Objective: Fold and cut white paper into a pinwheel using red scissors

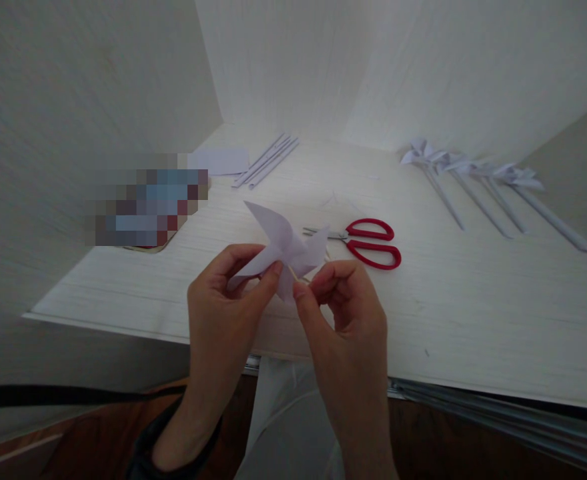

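Pale wood-grain table (473,313) boxed in by white walls. Above its near edge, white paper pinwheel (286,250) held up between both hands. Left hand (223,300) closed on the pinwheel's lower left blade, thumb and forefinger pinching the paper near the centre. Right hand (346,313) pinching a thin wooden stick (293,272) at the pinwheel's centre, fingers curled in. Just beyond the pinwheel, to its right, red-handled scissors (368,242) lying flat, blades pointing toward it. Farther right of the pinwheel, row of finished pinwheels on paper sticks (473,183). Beyond it, to the left, bundle of rolled paper sticks (266,162) beside a white sheet (221,160).
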Tool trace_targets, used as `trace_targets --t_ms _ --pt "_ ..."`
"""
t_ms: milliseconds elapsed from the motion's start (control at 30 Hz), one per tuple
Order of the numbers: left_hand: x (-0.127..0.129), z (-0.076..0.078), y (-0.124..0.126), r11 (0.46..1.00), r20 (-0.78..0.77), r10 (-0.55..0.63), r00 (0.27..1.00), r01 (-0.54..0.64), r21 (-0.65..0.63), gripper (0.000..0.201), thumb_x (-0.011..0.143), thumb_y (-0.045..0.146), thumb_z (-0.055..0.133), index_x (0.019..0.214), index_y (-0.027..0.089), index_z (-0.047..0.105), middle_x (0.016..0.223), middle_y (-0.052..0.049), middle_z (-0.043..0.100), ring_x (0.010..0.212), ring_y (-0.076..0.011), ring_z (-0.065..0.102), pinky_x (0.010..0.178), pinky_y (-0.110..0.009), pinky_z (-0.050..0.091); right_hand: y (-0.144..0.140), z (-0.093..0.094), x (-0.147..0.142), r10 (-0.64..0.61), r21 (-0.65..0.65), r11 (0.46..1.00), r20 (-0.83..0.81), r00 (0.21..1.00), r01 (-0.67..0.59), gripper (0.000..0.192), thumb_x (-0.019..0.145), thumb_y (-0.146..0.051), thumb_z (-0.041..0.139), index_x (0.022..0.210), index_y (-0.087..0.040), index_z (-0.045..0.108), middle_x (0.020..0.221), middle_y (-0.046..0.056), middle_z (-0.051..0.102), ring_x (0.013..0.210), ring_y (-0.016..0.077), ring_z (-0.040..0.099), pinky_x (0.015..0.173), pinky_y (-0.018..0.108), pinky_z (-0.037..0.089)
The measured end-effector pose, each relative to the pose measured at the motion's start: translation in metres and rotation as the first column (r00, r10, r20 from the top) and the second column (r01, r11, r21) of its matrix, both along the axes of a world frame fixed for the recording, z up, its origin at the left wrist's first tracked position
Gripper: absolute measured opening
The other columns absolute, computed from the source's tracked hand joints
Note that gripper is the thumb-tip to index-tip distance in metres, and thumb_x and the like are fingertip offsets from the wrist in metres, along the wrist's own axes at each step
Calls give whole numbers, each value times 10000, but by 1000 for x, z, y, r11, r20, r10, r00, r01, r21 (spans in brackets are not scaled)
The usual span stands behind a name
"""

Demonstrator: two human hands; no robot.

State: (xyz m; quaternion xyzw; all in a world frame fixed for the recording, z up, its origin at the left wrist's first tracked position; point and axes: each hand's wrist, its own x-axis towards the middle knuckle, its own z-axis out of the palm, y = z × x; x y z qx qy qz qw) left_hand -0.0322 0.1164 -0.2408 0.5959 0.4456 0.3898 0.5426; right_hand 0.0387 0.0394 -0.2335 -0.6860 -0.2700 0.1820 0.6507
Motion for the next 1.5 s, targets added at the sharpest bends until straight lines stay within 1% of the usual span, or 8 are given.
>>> trace_targets --t_ms 133,233,500,767,1233,1367,1433,1500 --pt "0 0 -1 997 -14 15 1000 -14 73 82 747 205 744 819 220 707 753 55 710 699 -116 676 569 -164 496 0 -1 0 4 25 1000 -22 1000 -3 144 792 -140 626 776 -232 517 697 -58 529 636 103 514 579 250 437" --pt "1 -1 -3 989 -26 39 999 -35 146 95 734 154 738 794 223 712 728 69 718 672 -99 676 564 -142 495 1 -1 0 -1 41 999 -40 999 3 145 793 -143 624 767 -232 513 692 -67 521 622 96 504 564 243 427" --pt "1 -4 -4 966 -35 28 999 -18 256 120 731 123 729 790 224 704 729 74 722 686 -98 686 571 -137 504 0 -2 -1 1 51 999 -41 999 1 168 796 -148 616 737 -232 483 681 -76 489 600 88 479 540 237 410" --pt "1 -5 -4 954 -29 23 999 -13 299 130 727 117 730 796 224 702 733 75 724 693 -95 685 593 -141 509 -2 -1 -1 -3 51 999 -31 1000 4 171 804 -151 605 735 -234 473 681 -74 484 595 93 471 535 245 402" --pt "0 -6 -5 945 -3 -2 1000 3 328 153 724 96 737 802 222 703 738 70 729 685 -84 684 565 -127 507 -2 -1 -1 -12 42 999 -23 1000 13 178 800 -139 600 729 -234 468 675 -72 480 597 97 465 541 248 400" --pt "0 -6 -6 943 -9 -2 1000 5 333 171 724 77 730 801 227 701 745 74 730 697 -85 685 590 -132 518 -3 -1 -2 -20 27 999 26 999 20 175 810 -134 590 741 -234 464 674 -74 484 594 93 475 535 234 410" --pt "0 -5 -6 943 -19 3 1000 4 333 182 717 62 725 794 226 702 742 73 731 694 -91 687 582 -138 519 -3 0 -3 -39 2 999 102 994 39 170 816 -113 578 755 -229 471 673 -77 489 594 84 485 536 216 414" --pt "-1 -5 -6 943 -17 0 1000 6 333 191 712 54 723 792 227 706 738 71 732 686 -95 687 564 -142 514 -4 1 -3 -57 -30 997 215 975 65 174 814 -78 576 771 -220 484 677 -80 505 597 70 499 543 192 417"
